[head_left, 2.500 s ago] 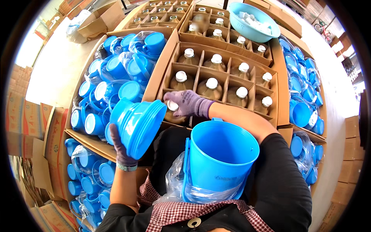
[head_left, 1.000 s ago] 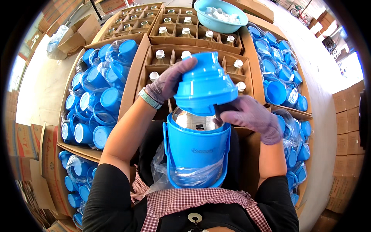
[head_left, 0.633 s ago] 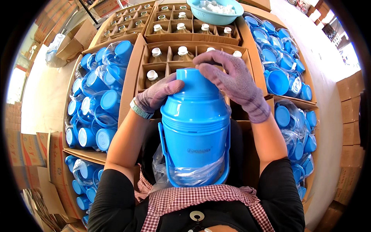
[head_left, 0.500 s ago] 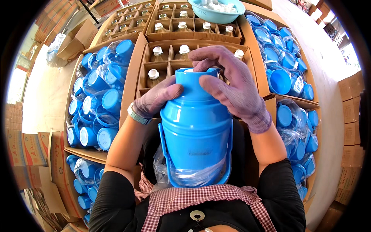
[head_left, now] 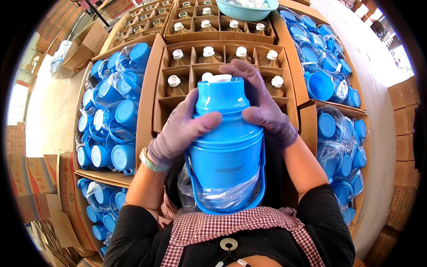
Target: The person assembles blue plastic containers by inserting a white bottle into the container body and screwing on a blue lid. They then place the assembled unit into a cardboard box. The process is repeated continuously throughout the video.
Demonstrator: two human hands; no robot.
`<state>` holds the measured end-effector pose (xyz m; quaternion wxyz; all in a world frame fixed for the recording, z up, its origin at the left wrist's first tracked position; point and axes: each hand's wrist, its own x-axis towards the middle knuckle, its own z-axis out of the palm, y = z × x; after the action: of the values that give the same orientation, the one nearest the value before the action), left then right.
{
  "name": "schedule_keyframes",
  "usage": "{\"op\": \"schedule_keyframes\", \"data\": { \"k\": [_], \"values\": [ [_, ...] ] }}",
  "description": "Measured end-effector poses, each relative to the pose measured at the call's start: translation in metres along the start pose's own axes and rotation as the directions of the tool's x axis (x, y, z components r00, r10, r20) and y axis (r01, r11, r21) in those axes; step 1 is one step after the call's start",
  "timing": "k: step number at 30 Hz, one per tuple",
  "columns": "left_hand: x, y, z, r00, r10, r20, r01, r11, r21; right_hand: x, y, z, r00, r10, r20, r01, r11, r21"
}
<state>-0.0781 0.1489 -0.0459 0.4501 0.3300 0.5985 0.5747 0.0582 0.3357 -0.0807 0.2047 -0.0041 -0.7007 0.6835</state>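
Upright against my apron stands a blue thermos flask (head_left: pixel 227 153) with its carrying handle hanging down and clear plastic film around its base. Inside the flask's open blue collar, a white stopper (head_left: pixel 218 78) shows. My gloved left hand (head_left: pixel 184 131) is closed around the left shoulder of the flask, thumb across the front. My gloved right hand (head_left: pixel 269 111) grips the right side, its thumb pressed below the collar and its fingers curving behind the neck. The far-side fingertips of the left hand are hidden.
Ahead is a divided carton (head_left: pixel 291 89) of white-stoppered glass liners (head_left: pixel 209 54), with more such cartons behind it. A light-blue basin (head_left: pixel 249 13) of white stoppers sits at the back. Cartons of blue flask parts stand left (head_left: pixel 126 113) and right (head_left: pixel 321 86).
My right hand has come down and right from over the collar, uncovering the white stopper. My left hand has slid lower on the flask's shoulder. The flask's printed side has turned slightly.
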Motion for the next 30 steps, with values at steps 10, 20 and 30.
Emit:
{"op": "schedule_keyframes", "data": {
  "k": [10, 20, 30],
  "values": [
    [0.039, -0.098, -0.057, 0.948, -0.229, 0.22, 0.313, 0.793, -0.523, -0.039, -0.093, 0.06, 0.982, -0.087, -0.167, -0.008, 0.868, -0.497],
    [-0.022, -0.03, -0.003, 0.979, -0.005, 0.204, 0.106, 0.865, -0.49, 0.057, -0.184, 0.01, 0.621, -0.162, 0.767, 0.477, 0.854, -0.206],
    [-0.185, 0.014, 0.098, 0.878, 0.362, -0.314, -0.399, 0.915, -0.063, 0.015, -0.167, 0.017, 0.906, 0.309, 0.289, 0.291, 0.039, -0.956]
  ]
}}
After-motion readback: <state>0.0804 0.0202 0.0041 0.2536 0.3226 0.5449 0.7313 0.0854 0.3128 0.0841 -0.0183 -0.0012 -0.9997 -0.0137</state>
